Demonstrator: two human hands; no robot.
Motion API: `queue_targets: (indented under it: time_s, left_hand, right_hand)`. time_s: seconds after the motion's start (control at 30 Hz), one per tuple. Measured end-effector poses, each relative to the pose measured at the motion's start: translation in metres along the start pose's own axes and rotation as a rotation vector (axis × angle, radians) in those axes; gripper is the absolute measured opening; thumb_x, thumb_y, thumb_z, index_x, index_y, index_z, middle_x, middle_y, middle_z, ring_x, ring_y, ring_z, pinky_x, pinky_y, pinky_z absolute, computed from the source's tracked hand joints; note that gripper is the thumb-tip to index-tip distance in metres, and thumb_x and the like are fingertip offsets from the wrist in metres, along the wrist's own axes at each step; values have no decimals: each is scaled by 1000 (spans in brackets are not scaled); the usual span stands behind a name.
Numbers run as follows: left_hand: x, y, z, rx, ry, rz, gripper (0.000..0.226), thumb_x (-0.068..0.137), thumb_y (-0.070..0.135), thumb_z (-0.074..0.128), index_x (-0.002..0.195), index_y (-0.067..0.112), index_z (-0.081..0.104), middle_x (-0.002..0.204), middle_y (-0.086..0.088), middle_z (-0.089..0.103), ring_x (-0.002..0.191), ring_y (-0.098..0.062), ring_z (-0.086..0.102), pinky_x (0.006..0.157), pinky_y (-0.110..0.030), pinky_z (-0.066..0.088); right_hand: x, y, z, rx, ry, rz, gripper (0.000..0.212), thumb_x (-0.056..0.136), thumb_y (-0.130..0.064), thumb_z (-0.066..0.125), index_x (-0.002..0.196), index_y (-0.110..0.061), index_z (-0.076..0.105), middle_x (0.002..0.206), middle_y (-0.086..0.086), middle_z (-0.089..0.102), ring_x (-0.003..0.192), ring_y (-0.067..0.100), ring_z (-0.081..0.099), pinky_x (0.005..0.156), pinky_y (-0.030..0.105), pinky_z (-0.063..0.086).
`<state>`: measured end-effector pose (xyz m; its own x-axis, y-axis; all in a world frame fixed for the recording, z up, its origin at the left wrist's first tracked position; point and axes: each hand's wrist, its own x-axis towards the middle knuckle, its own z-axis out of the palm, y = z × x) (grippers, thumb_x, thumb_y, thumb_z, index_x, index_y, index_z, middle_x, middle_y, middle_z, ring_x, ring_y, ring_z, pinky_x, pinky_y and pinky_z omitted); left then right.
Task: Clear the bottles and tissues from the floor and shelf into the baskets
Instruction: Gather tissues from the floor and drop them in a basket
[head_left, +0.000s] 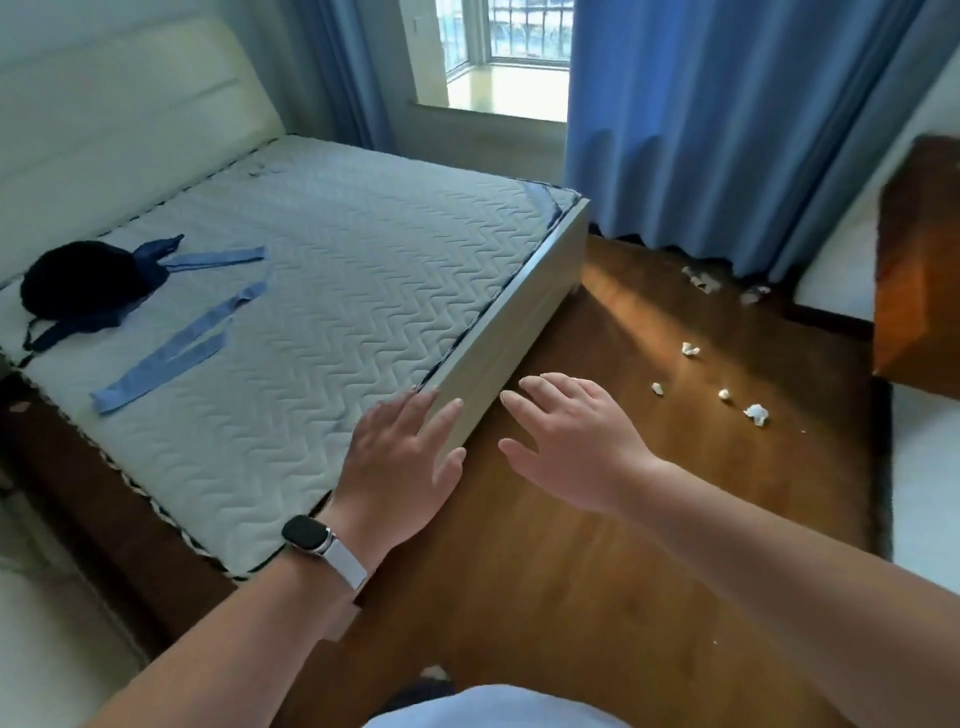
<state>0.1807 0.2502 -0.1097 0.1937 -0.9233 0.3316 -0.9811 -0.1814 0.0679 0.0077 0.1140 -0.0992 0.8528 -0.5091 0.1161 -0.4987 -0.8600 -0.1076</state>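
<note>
Wooden floor (597, 571) beside bed (311, 312): crumpled tissues (756, 414) look light, soft; pinch anywhere. Left hand (400, 462), right hand (576, 441) spread, empty.

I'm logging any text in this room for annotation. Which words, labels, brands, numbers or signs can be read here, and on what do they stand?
No text can be read anywhere in this view.
Wristwatch: the screen is dark, with no digits or brand showing.
Crumpled tissues on the floor: no print visible.
Black cloth item on the mattress: no label visible.
</note>
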Motion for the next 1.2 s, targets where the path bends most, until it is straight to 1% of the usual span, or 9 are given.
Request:
queue_targets:
  time_s: [0.1,0.23,0.37,0.5,0.7,0.83,0.97,1.07,1.2]
  left_hand:
    - [41,12,21,-49,-14,91,50,88,35,68,134,16,60,138,-12,57,129,-34,51,104,-57,41]
    - [98,25,52,-126,-38,175,51,88,35,69,135,18,59,140,-10,56,132,-32,48,107,-53,38]
    - [161,25,85,-191,-55,273,51,91,37,64,138,19,56,143,-8,53,135,-30,46,109,-51,36]
    - [230,10,115,-245,-79,370,50,92,38,63,138,19,57,143,-9,54,135,-30,46,109,-50,37]
    - [334,-24,154,-287,-85,493,50,92,40,60,138,20,54,143,-8,53,135,-30,45,110,-51,37]
    - [385,-29,177,-306,-149,543,51,91,40,60,139,21,54,143,-6,53,136,-29,44,111,-50,34]
    - [421,-13,195,-331,-169,630,51,91,39,61,138,21,54,143,-6,53,136,-30,45,110,-51,36]
    - [449,9,210,-343,-198,667,51,91,39,62,138,21,54,143,-6,52,136,-30,44,110,-51,37]
    - [479,39,236,-339,-230,709,51,91,38,62,138,20,54,143,-7,53,135,-30,45,109,-51,38]
  right_hand:
    - [-4,31,-3,-7,29,122,60,90,-55,36,133,-17,56,131,9,57,122,29,50,100,43,39]
    - [0,73,-3,-49,50,259,56,89,-52,44,126,-14,61,125,11,61,115,31,55,94,45,43]
    - [22,113,-1,-105,40,414,54,89,-52,45,126,-16,61,126,10,61,118,29,54,96,44,41]
    - [66,143,-1,-119,13,536,54,91,-52,48,132,-18,56,133,9,56,125,27,47,101,43,35]
    - [134,182,-2,-143,-14,678,56,94,-53,42,138,-20,50,141,7,49,131,25,40,107,41,28]
    - [154,204,2,-153,-54,779,57,95,-56,34,141,-24,46,145,3,44,133,19,35,109,37,26]
    - [154,230,5,-150,-86,887,58,96,-57,31,144,-25,41,149,1,39,137,19,31,110,35,22]
    - [154,261,9,-137,-84,950,57,96,-55,30,144,-25,40,148,1,39,137,19,30,111,38,25]
    - [152,305,23,-102,-110,973,58,96,-56,29,143,-24,40,148,1,40,137,21,30,111,39,26]
